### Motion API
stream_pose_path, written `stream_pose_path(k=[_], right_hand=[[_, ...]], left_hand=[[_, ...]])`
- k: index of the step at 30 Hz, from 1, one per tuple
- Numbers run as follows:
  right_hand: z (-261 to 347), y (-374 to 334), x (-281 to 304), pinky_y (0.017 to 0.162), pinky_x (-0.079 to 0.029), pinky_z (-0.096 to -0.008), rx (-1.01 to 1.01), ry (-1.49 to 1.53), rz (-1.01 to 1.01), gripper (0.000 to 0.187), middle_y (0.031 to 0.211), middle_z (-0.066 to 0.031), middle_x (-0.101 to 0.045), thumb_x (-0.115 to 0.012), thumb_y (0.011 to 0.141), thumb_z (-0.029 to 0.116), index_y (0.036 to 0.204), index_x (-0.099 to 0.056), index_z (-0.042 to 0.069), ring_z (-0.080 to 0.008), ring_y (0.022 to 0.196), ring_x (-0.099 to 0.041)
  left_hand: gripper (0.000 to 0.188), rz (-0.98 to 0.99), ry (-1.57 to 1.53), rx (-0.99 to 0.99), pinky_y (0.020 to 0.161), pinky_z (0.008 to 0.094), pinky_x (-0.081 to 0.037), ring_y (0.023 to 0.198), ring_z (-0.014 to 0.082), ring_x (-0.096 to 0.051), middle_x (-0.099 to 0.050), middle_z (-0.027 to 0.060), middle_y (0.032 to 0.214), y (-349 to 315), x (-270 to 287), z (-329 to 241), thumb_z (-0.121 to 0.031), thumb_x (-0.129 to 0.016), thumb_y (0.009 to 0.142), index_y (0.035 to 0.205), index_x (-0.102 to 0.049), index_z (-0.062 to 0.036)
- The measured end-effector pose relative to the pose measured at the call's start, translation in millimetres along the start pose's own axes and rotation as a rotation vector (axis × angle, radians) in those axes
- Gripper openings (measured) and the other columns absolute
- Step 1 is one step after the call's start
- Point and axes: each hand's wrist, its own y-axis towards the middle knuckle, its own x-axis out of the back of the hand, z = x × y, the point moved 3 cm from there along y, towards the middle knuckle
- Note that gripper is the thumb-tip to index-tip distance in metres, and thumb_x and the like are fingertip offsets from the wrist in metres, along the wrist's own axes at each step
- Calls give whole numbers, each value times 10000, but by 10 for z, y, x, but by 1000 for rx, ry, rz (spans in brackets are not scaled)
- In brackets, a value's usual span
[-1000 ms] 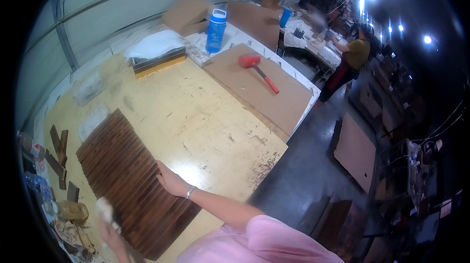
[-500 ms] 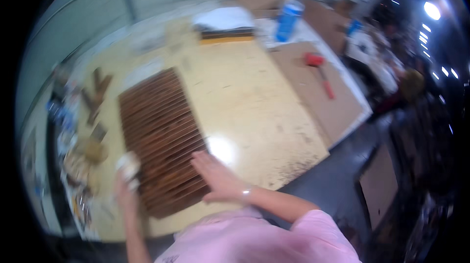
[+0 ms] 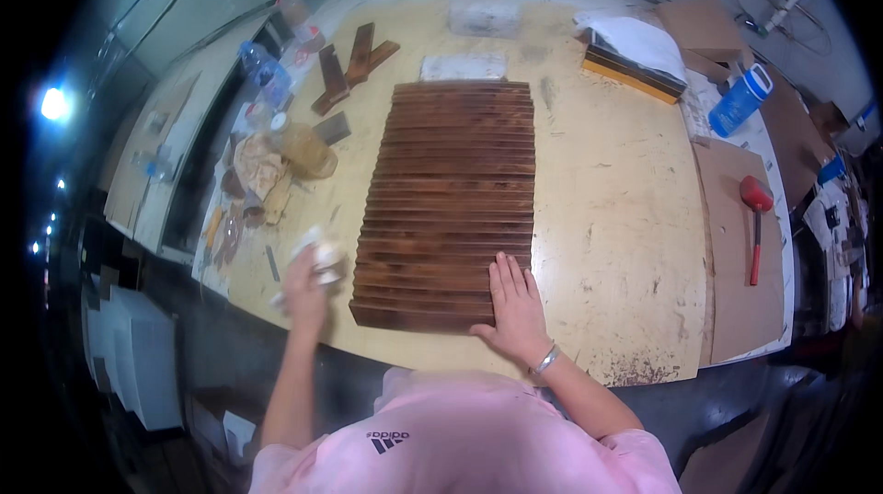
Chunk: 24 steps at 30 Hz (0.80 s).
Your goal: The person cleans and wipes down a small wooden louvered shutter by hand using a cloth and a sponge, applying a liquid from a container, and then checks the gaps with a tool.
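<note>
A dark brown ridged wooden panel lies flat on the pale plywood board in front of me. My right hand rests flat on the panel's near right corner, fingers stretched out and thumb spread. To the left of the panel, my left hand is closed around a crumpled white cloth, a little blurred by motion. That hand is apart from the panel's left edge.
At left stand a bottle of yellowish liquid, clear plastic bottles and crumpled brown paper. Wood offcuts lie behind them. At right are a red-headed mallet, a blue bottle and a black-and-yellow box.
The view has turned to the left and steadied. My left hand with the white cloth now sits farther out from the panel's side; my right hand stays on the near right corner.
</note>
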Motion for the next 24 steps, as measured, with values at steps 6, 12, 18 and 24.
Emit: stream_pose_path(k=[6,12,18,24], right_hand=[[-22,8,-68,1224,-190,-516,59,36,-82,1176,1641,-250,-198,-844,690,456,1551,-227,-57,-379,1526,-201],[55,45,91,1237,-160,-515,51,-24,22,1164,1648,-250,-173,-849,695,419,1549,-227,-70,-387,1530,-180],[-22,148,-64,1242,-145,-510,112,-47,-48,1126,1647,-265,-157,-828,716,426,1537,-251,-84,-387,1540,-145],[78,147,101,1260,-89,-476,32,6,130,1092,1652,-247,-159,-810,758,384,1549,-216,-81,-364,1549,-116]], left_hand=[[303,342,-80,-604,975,456,-495,1077,397,-631,-679,200,1140,-633,-979,-1348,18,-527,891,1154,-665,-38],[281,-110,258,143,948,447,-479,1044,369,-621,-667,194,1077,-550,237,303,-14,-441,960,1142,-656,-3],[326,26,45,-455,938,439,-475,1033,303,-644,-679,158,1173,-813,-934,-1014,-10,-575,871,1181,-672,-39],[250,-63,430,-90,820,479,-485,896,363,-629,-690,154,987,-731,94,170,-1,-561,849,1067,-680,-27]])
